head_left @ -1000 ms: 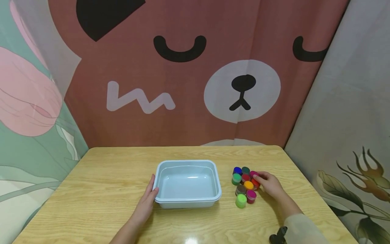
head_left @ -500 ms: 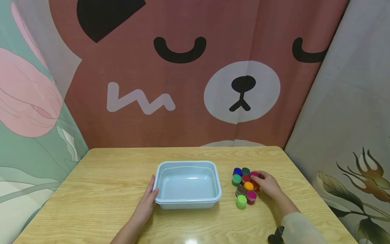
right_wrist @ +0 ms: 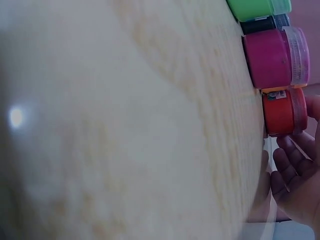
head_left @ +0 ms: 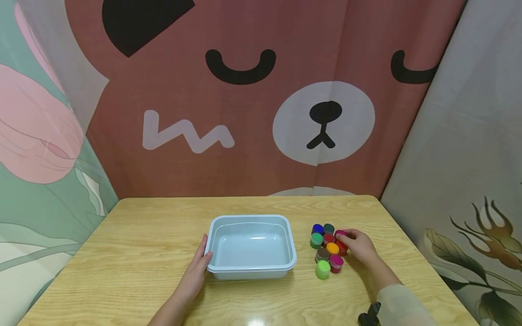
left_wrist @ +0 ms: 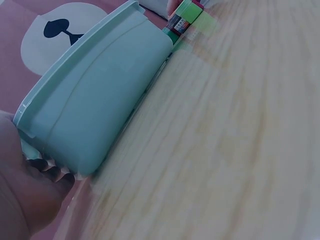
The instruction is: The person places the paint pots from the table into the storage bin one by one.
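A light blue plastic tub point(head_left: 252, 273) stands on the table. My left hand point(head_left: 195, 272) grips its left side, thumb by the rim; the left wrist view shows curled fingers of this hand point(left_wrist: 37, 185) against the tub's end point(left_wrist: 95, 95). Right of the tub is a cluster of small lidded jars, among them green point(head_left: 316, 240), orange point(head_left: 332, 248) and lime point(head_left: 322, 270). At its back right edge my right hand point(head_left: 362, 248) pinches a magenta jar point(head_left: 340, 233), just behind a red jar point(head_left: 341, 247). In the right wrist view this hand point(right_wrist: 302, 187) is beside the red jar point(right_wrist: 285, 112).
A black object point(head_left: 369, 315) is at the right sleeve, near the table's front edge. The wooden table point(head_left: 122, 267) reaches back to a curtain point(head_left: 244, 172) with a bear's face. Patterned cloths hang at the left and right.
My right hand has shifted very slightly at the magenta jar, and more of the red jar shows now. The left hand and the tub keep their places.
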### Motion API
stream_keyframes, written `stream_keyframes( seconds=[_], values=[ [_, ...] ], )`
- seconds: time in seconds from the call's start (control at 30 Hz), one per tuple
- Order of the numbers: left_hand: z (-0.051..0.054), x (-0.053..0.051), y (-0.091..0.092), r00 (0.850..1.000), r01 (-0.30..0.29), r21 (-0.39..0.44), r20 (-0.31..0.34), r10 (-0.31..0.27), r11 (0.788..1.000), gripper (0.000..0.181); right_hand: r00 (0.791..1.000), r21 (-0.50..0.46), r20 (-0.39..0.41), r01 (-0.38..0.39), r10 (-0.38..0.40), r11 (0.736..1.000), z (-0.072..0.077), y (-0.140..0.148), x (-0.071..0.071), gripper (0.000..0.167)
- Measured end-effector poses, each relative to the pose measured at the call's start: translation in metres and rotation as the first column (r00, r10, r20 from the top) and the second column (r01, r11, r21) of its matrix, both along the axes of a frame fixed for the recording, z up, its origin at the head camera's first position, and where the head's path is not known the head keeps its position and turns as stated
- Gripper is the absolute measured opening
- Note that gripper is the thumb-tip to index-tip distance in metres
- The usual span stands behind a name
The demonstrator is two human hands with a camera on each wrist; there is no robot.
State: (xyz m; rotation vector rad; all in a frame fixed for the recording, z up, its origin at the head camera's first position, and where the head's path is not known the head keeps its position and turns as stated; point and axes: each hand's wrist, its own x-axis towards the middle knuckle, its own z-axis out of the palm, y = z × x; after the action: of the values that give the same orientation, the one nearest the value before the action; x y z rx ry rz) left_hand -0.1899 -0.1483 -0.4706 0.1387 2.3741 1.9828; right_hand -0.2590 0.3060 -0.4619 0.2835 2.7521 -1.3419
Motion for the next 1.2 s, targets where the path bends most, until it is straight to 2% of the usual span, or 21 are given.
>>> stream_keyframes(
  seconds=[0.13,0.3,0.63,0.9,1.2],
  values=[
    [0.000,0.000,0.000,1.000,0.003,-0.002,0.005,-0.003,1.000,0.062,1.000,0.016,0.003,-0.008,0.008,1.000,0.000,0.001,0.002,0.068],
    [0.002,0.001,0.000,1.000,0.002,-0.008,0.008,-0.001,1.000,0.062,0.999,0.061,-0.047,-0.025,0.028,0.998,-0.002,0.007,0.008,0.068],
    [0.005,0.002,0.000,1.000,0.005,0.000,0.019,-0.005,1.000,0.062,0.992,0.018,-0.105,-0.064,0.065,0.998,-0.008,0.014,0.020,0.062],
    [0.003,0.002,-0.001,1.000,0.008,0.008,0.008,-0.008,1.000,0.062,0.992,0.034,-0.093,-0.085,0.088,0.996,-0.009,0.014,0.025,0.061],
    [0.002,0.002,0.000,1.000,0.007,0.015,0.006,-0.007,1.000,0.063,0.991,0.043,-0.099,-0.083,0.087,0.996,-0.015,0.016,0.022,0.057]
  ],
)
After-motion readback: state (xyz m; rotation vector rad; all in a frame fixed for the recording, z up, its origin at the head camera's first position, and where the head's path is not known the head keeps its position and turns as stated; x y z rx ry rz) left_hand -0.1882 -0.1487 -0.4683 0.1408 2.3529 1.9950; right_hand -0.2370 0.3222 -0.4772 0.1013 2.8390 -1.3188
